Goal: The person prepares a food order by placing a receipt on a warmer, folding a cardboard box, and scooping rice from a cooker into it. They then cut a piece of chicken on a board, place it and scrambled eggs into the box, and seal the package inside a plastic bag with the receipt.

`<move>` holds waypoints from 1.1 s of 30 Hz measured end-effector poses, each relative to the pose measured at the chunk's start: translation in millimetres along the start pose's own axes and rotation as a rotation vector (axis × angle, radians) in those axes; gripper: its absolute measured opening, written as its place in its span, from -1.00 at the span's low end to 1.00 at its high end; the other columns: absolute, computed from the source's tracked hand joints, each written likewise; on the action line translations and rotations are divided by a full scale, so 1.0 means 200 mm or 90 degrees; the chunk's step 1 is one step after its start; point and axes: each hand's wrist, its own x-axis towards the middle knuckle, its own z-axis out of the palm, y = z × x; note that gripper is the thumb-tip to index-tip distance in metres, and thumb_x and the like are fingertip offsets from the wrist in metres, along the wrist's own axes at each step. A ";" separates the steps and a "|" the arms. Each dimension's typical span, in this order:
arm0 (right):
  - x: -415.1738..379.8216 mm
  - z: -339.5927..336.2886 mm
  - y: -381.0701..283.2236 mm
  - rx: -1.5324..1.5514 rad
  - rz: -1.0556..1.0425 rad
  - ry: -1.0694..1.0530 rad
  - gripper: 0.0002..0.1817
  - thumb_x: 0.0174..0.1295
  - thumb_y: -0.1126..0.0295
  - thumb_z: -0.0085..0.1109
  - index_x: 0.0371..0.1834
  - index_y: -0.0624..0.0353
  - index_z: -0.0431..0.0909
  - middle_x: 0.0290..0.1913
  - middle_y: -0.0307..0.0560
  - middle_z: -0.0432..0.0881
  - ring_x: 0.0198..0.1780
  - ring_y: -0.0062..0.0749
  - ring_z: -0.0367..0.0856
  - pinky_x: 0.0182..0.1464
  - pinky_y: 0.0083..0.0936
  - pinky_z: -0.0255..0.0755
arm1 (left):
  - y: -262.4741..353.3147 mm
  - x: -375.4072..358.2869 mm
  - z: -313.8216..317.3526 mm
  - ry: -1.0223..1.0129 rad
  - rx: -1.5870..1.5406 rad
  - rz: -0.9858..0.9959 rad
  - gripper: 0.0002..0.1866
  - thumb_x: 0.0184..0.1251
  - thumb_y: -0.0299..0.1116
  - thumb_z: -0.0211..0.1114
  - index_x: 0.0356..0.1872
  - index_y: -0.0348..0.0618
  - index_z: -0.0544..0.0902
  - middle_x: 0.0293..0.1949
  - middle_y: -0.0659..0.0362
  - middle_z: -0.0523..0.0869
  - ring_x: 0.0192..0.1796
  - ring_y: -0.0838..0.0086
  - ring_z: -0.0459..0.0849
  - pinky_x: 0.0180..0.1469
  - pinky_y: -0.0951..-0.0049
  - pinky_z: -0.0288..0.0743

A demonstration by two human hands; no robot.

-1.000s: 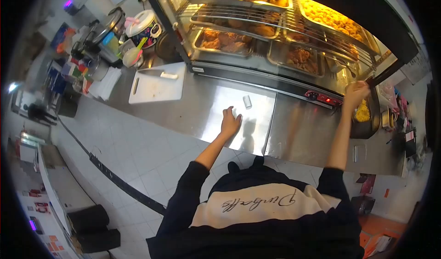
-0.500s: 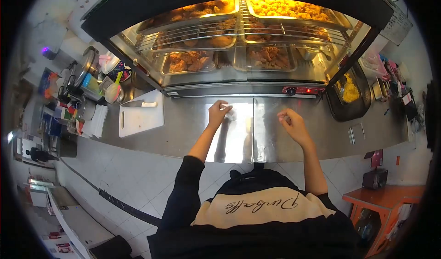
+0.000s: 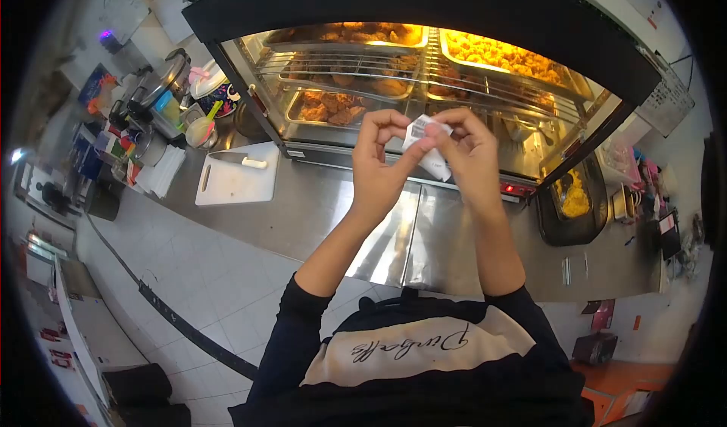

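In the head view a small white paper slip (image 3: 437, 166) with dark print is raised in front of the food warmer. My left hand (image 3: 381, 158) pinches its left side between thumb and curled fingers. On the other side my right hand (image 3: 473, 158) grips the slip's upper right part, thumb across the front. Both thumbs come close together over the paper and cover some of it. Behind the hands, the glass-fronted food warmer (image 3: 326, 160) holds metal trays of fried food; my hands block part of its lower shelf.
A white cutting board (image 3: 231, 186) with a knife (image 3: 254, 163) lies on the steel counter (image 3: 303, 207) to the left. Pots and bowls crowd the far left. A black pan (image 3: 556, 230) with yellow food stands right of the warmer, near a metal clip-like piece (image 3: 566, 271).
Both hands have risen and come together in front of the warmer. The paper slip now shows between them; earlier the hands were apart over the counter. The view has tilted.
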 end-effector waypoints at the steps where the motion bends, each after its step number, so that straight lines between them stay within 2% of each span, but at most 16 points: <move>1: 0.02 0.00 -0.05 0.009 -0.034 0.012 -0.82 0.18 0.59 0.18 -0.16 0.31 0.46 -0.21 -0.15 0.56 -0.14 -0.61 0.53 -0.11 -0.69 0.45 | 0.04 0.01 0.02 -0.028 -0.015 -0.001 -0.63 0.15 -0.52 0.35 -0.09 -0.21 0.36 -0.38 0.21 0.63 -0.24 0.63 0.58 -0.15 0.65 0.38; 4: 0.10 -0.01 -0.17 0.043 -0.133 0.061 -0.77 0.17 0.61 0.18 -0.10 0.31 0.44 -0.18 -0.09 0.57 -0.12 -0.54 0.55 -0.03 -0.61 0.49 | 0.10 0.04 0.06 -0.073 0.003 -0.021 -0.56 0.14 -0.54 0.34 -0.01 -0.21 0.31 -0.32 0.15 0.68 -0.18 0.59 0.63 -0.14 0.62 0.42; 6: 0.19 -0.04 -0.26 -0.031 -0.198 0.050 -0.81 0.17 0.60 0.18 -0.15 0.31 0.50 -0.20 -0.14 0.58 -0.14 -0.58 0.55 -0.10 -0.66 0.47 | 0.11 0.12 0.09 -0.090 0.041 -0.025 -0.46 0.14 -0.54 0.33 0.10 -0.22 0.25 -0.27 0.09 0.67 -0.18 0.53 0.66 -0.17 0.58 0.47; 9: 0.38 -0.09 -0.44 -0.130 -0.247 0.029 -0.87 0.17 0.58 0.16 -0.20 0.29 0.57 -0.25 -0.19 0.62 -0.18 -0.62 0.55 -0.16 -0.69 0.44 | 0.20 0.35 0.22 -0.106 -0.079 0.018 -0.41 0.16 -0.50 0.32 0.17 -0.20 0.21 -0.19 0.05 0.62 -0.19 0.48 0.68 -0.19 0.56 0.52; 11: 0.54 -0.14 -0.53 -0.115 -0.282 -0.014 -0.82 0.18 0.56 0.15 -0.15 0.25 0.60 -0.25 -0.17 0.64 -0.24 -0.59 0.58 -0.22 -0.66 0.46 | 0.19 0.53 0.29 -0.139 -0.005 0.116 -0.36 0.18 -0.57 0.28 0.24 -0.18 0.14 -0.08 -0.02 0.53 -0.09 0.39 0.65 -0.12 0.55 0.56; 13: 0.69 -0.22 -0.58 -0.226 -0.327 -0.011 -0.83 0.16 0.54 0.16 -0.18 0.20 0.62 -0.32 -0.18 0.66 -0.27 -0.61 0.59 -0.26 -0.64 0.46 | 0.17 0.66 0.37 -0.125 0.047 0.177 -0.37 0.17 -0.58 0.27 0.23 -0.17 0.15 0.02 -0.04 0.47 -0.07 0.37 0.65 -0.16 0.56 0.58; 15: 0.77 -0.28 -0.62 -0.426 -0.374 0.056 -0.83 0.13 0.48 0.16 -0.21 0.13 0.65 -0.40 -0.14 0.66 -0.38 -0.50 0.60 -0.29 -0.55 0.47 | 0.17 0.76 0.42 -0.116 0.110 0.206 -0.37 0.16 -0.58 0.27 0.22 -0.18 0.15 0.03 -0.02 0.45 -0.05 0.35 0.65 -0.20 0.55 0.60; 17: 0.81 -0.32 -0.66 -0.633 -0.361 0.114 -0.82 0.12 0.46 0.15 -0.22 0.10 0.66 -0.42 -0.11 0.66 -0.43 -0.38 0.60 -0.27 -0.49 0.47 | 0.06 0.89 0.46 -0.092 0.163 0.338 -0.50 0.11 -0.58 0.29 0.11 -0.17 0.38 0.01 0.03 0.46 -0.19 0.42 0.67 -0.23 0.54 0.62; 18: 0.83 -0.33 -0.65 -0.689 -0.415 0.131 -0.83 0.11 0.43 0.18 -0.23 0.05 0.68 -0.36 -0.17 0.59 -0.40 -0.53 0.49 -0.25 -0.59 0.41 | 0.06 0.93 0.47 -0.083 0.235 0.392 -0.54 0.10 -0.57 0.29 0.08 -0.16 0.44 0.00 0.04 0.46 -0.23 0.45 0.67 -0.22 0.54 0.62; 19: 0.84 -0.34 -0.65 -0.746 -0.465 0.144 -0.83 0.11 0.43 0.17 -0.23 0.05 0.68 -0.34 -0.17 0.58 -0.36 -0.47 0.48 -0.23 -0.55 0.41 | 0.04 0.95 0.48 -0.074 0.310 0.441 -0.58 0.09 -0.57 0.30 0.04 -0.14 0.51 -0.01 0.05 0.46 -0.27 0.47 0.67 -0.22 0.54 0.62; 21: 0.82 -0.35 -0.64 -0.859 -0.565 0.171 -0.83 0.12 0.43 0.15 -0.23 0.04 0.68 -0.30 -0.18 0.57 -0.28 -0.37 0.48 -0.18 -0.46 0.42 | 0.03 0.93 0.50 -0.019 0.360 0.410 -0.62 0.06 -0.43 0.35 -0.02 -0.07 0.60 -0.01 0.07 0.45 -0.39 0.46 0.64 -0.27 0.50 0.59; 22: 0.81 -0.35 -0.65 -0.874 -0.514 0.168 -0.82 0.13 0.43 0.14 -0.22 0.02 0.67 -0.20 -0.20 0.55 -0.13 -0.27 0.42 -0.06 -0.35 0.40 | 0.07 0.90 0.52 -0.004 0.412 0.399 -0.60 0.05 -0.39 0.36 0.00 -0.07 0.59 0.00 0.07 0.45 -0.39 0.44 0.64 -0.29 0.49 0.58; 25: 0.82 -0.40 -0.65 -0.888 -0.653 0.172 -0.82 0.08 0.44 0.12 -0.27 0.06 0.67 -0.14 -0.24 0.54 -0.07 -0.24 0.41 -0.02 -0.32 0.38 | 0.09 0.92 0.51 0.004 0.501 0.409 -0.52 0.03 -0.24 0.40 0.04 -0.04 0.57 0.04 0.05 0.44 -0.47 0.41 0.63 -0.32 0.46 0.56; 28: 0.83 -0.44 -0.63 -0.856 -0.665 0.136 -0.81 0.09 0.46 0.09 -0.25 0.06 0.66 -0.17 -0.25 0.55 -0.06 -0.24 0.38 0.06 -0.32 0.26 | 0.12 0.92 0.50 -0.015 0.520 0.408 -0.52 0.03 -0.20 0.41 0.03 -0.05 0.57 0.07 0.03 0.45 -0.50 0.43 0.64 -0.33 0.46 0.55; 30: 0.82 -0.46 -0.62 -0.803 -0.609 0.088 -0.80 0.10 0.47 0.08 -0.25 0.07 0.66 -0.17 -0.25 0.55 -0.08 -0.25 0.38 0.06 -0.33 0.22 | 0.13 0.91 0.49 -0.048 0.491 0.392 -0.52 0.05 -0.16 0.41 0.02 -0.07 0.57 0.09 0.04 0.47 -0.52 0.44 0.64 -0.34 0.46 0.55; 33: 0.79 -0.47 -0.62 -0.783 -0.583 0.067 -0.79 0.12 0.48 0.05 -0.22 0.07 0.65 -0.19 -0.25 0.56 -0.10 -0.28 0.38 0.06 -0.36 0.17 | 0.16 0.89 0.46 -0.087 0.591 0.472 -0.51 0.08 -0.08 0.38 0.00 -0.10 0.56 0.09 0.09 0.49 -0.50 0.45 0.66 -0.37 0.45 0.55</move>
